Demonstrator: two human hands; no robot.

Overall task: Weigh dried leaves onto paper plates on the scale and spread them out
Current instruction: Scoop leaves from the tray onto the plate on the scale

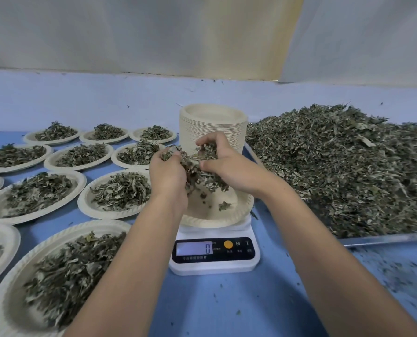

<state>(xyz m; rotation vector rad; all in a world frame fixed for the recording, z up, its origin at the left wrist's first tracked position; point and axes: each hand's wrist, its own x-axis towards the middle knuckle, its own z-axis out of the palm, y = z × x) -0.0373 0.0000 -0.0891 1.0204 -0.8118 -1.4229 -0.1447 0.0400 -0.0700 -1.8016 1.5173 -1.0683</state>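
Clutching leaves [195, 170], hands [168, 177] [230, 166] over plate [223, 221], stack [212, 128] just behind

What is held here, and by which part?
One clump of leaves, held between both hands above the plate on the scale: the left hand cups its left side, the right hand curls over its top and right side.

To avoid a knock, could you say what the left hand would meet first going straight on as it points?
Beyond the dried green leaves it grips, the left hand would likely meet the tall stack of beige paper plates; depth unclear.
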